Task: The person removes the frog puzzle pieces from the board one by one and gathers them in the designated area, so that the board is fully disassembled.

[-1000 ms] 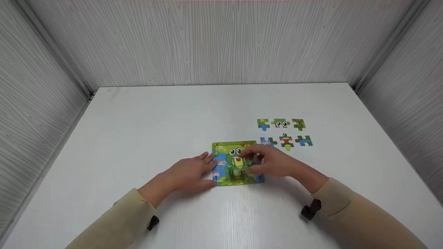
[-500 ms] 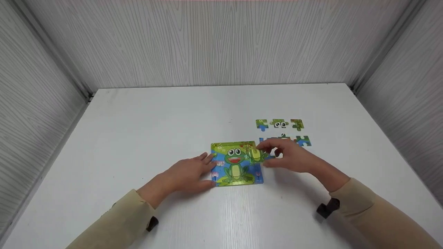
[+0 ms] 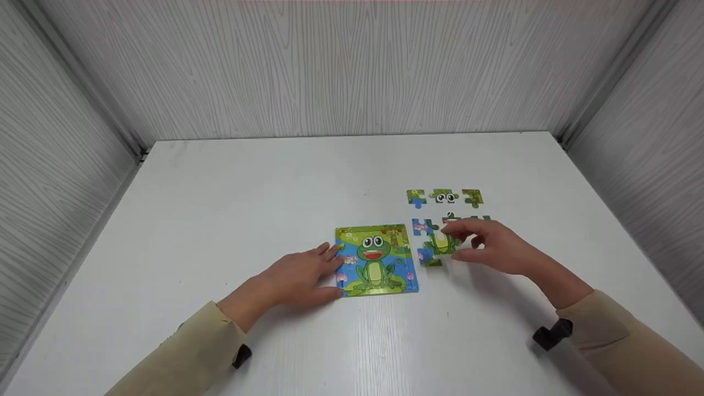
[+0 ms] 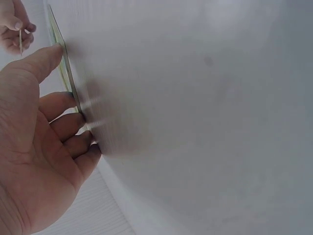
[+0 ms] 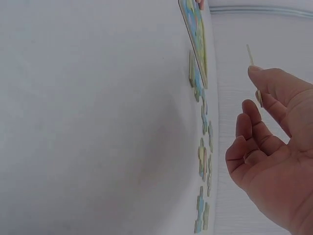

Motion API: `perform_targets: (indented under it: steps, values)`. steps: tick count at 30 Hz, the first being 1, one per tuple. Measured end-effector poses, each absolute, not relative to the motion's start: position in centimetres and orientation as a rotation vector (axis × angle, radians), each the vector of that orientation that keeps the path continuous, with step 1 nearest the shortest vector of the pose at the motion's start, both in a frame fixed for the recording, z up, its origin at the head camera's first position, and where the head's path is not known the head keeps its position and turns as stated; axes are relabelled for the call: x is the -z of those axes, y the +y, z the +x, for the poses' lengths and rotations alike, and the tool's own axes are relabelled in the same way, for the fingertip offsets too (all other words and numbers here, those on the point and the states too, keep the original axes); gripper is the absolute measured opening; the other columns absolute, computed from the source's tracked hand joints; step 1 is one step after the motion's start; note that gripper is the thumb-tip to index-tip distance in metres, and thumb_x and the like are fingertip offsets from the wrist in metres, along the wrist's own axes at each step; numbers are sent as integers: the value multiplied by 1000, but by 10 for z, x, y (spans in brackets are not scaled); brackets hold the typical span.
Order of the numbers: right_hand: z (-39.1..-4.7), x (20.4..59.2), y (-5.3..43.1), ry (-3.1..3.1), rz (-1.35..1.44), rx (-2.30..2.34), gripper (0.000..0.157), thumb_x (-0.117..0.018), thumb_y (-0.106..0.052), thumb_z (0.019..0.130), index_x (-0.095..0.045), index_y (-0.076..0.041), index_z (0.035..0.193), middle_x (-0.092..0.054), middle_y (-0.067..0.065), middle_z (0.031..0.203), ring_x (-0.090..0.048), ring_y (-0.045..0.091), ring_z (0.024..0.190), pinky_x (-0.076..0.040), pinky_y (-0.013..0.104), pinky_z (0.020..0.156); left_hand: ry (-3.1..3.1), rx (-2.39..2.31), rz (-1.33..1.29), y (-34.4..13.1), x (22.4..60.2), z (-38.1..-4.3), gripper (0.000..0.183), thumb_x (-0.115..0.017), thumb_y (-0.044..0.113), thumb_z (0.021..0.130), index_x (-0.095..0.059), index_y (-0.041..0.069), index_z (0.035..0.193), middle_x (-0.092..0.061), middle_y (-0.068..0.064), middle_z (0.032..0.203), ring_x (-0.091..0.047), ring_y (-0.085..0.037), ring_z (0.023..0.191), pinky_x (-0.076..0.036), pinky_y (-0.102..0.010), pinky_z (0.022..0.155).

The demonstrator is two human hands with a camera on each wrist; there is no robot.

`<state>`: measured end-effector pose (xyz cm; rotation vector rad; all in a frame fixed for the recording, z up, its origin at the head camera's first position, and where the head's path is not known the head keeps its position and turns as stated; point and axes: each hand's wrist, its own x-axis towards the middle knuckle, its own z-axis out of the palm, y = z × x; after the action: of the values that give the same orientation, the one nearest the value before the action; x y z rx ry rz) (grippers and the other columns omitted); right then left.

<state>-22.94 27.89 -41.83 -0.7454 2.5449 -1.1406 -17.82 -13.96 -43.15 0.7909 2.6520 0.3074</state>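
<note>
A square frog puzzle (image 3: 375, 258) lies flat on the table. My left hand (image 3: 305, 278) rests at its left side, thumb and fingertips on the edge; the left wrist view shows these fingers (image 4: 63, 105) along the board's rim. My right hand (image 3: 492, 247) pinches a puzzle piece (image 3: 441, 242) with the frog's body on it between thumb and forefinger. In the right wrist view that thin piece (image 5: 250, 55) is held well above the table, its other fingers loosely bent. Below it lies a blue and green corner piece (image 3: 427, 258).
Right of the board, loose pieces lie in rows: a top row with an eyes piece (image 3: 444, 197) between two corner pieces, and a second row starting with a pink and blue piece (image 3: 422, 226). My right hand partly covers the second row. A wood-grain back wall (image 3: 352, 71) bounds the white table.
My right hand has carried the frog-body puzzle piece rightward, from over the board to over the loose pieces. The corner piece beneath has come into sight. My left hand stays in place.
</note>
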Motion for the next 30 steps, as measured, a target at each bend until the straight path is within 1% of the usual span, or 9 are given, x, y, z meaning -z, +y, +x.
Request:
perform_targets:
  steps: [2,8,13,20,25,30]
  values:
    - [-230,420,285,2546,-733,1143,46,-82,-16,95,-70,-15,139,-68,-2,127,-59,25,111,-51,32,87,2652,-310,794,-141,432,-178,75,-58,54,103,-41,16,165,-31,-10,172,-28,-32,159,-37,-53,121]
    - [-231,426,298,2568,-681,1115,44,-82,-17,95,-71,-20,138,-68,1,120,-58,24,109,-50,31,87,2650,-321,785,-141,432,-178,75,-59,55,102,-41,16,165,-31,-9,172,-27,-32,159,-36,-54,121]
    - [-231,430,307,2577,-635,1107,43,-82,-16,95,-72,-19,137,-69,2,119,-58,24,108,-50,30,87,2643,-318,770,-140,432,-178,75,-59,54,102,-41,17,165,-31,-8,172,-26,-30,160,-34,-53,122]
    - [-230,435,318,2593,-606,1079,43,-81,-14,94,-72,-15,136,-69,4,116,-58,26,104,-51,26,84,2646,-303,758,-139,430,-176,75,-59,54,102,-40,18,165,-31,-8,172,-26,-30,160,-34,-53,123]
    - [-231,437,321,2595,-576,1058,43,-82,-15,94,-72,-16,136,-69,4,116,-60,25,103,-52,25,85,2648,-303,763,-139,430,-177,75,-60,54,102,-40,18,165,-31,-8,172,-26,-30,160,-34,-53,122]
    - [-230,438,321,2587,-540,1029,43,-82,-16,94,-73,-17,136,-68,6,116,-58,25,100,-51,24,84,2652,-287,793,-139,431,-177,75,-59,54,102,-40,16,165,-31,-7,172,-27,-30,160,-35,-52,122]
